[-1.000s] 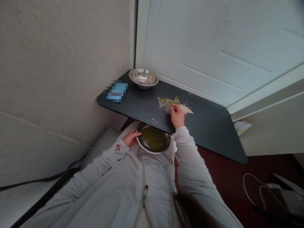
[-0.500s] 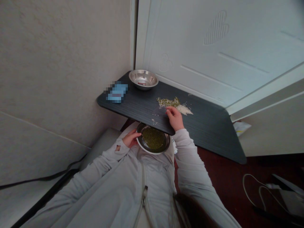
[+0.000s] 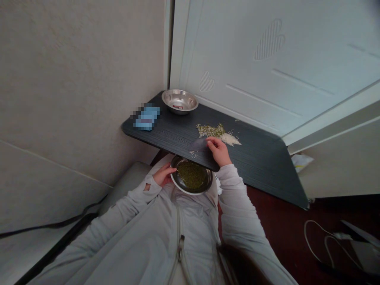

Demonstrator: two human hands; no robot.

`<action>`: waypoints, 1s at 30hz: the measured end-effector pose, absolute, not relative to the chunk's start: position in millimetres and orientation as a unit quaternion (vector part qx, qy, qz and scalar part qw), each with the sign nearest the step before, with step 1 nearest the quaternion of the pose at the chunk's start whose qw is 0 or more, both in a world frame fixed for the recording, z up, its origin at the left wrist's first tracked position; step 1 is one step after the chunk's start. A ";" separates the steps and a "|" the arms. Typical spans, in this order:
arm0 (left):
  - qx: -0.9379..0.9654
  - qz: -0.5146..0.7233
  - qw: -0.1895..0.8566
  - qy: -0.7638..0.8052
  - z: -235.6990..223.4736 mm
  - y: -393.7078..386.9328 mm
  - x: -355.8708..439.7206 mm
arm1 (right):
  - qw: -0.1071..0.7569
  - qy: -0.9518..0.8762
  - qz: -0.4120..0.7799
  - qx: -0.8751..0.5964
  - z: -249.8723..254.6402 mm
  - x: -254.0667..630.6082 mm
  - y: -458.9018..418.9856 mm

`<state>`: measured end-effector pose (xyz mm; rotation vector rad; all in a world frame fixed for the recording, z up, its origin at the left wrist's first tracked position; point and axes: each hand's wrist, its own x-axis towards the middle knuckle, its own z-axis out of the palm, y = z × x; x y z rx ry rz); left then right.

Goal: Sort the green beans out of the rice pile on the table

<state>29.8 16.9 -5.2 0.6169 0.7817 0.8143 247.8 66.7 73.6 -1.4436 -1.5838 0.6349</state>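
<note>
My left hand (image 3: pixel 163 174) is closed on the near-left rim of a metal bowl (image 3: pixel 204 188), held at my lap just under the table's front edge. Small green grains that look like mung beans (image 3: pixel 192 175) cover its bottom. Over the tabletop, my right hand (image 3: pixel 219 151) pinches a thin grey card (image 3: pixel 198 145), its lower edge by a few loose white grains (image 3: pixel 193 154). Just beyond that hand lies a heap of white rice-like grains (image 3: pixel 230 139). Green and white grains mixed together (image 3: pixel 210 130) spread to its left.
The dark table (image 3: pixel 261 158) stands against a white door (image 3: pixel 237 47). An empty steel bowl (image 3: pixel 179 103) sits at its back left, beside a blurred blue packet (image 3: pixel 147 118). White cables (image 3: pixel 314 233) lie on the red floor at the right.
My right hand has drawn slightly nearer to me, and the grey card now shows its flat face above the loose grains. My left hand and the held bowl have barely moved.
</note>
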 end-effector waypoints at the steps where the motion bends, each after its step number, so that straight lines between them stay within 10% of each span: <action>1: 0.288 0.380 0.799 0.366 -5.1 16.9 30.0 | 0.443 -0.634 0.256 -0.580 73.5 247.4 66.8; 30: 0.278 0.381 0.794 0.383 3.3 15.3 28.8 | 0.523 -0.570 0.279 -0.569 74.0 253.7 64.3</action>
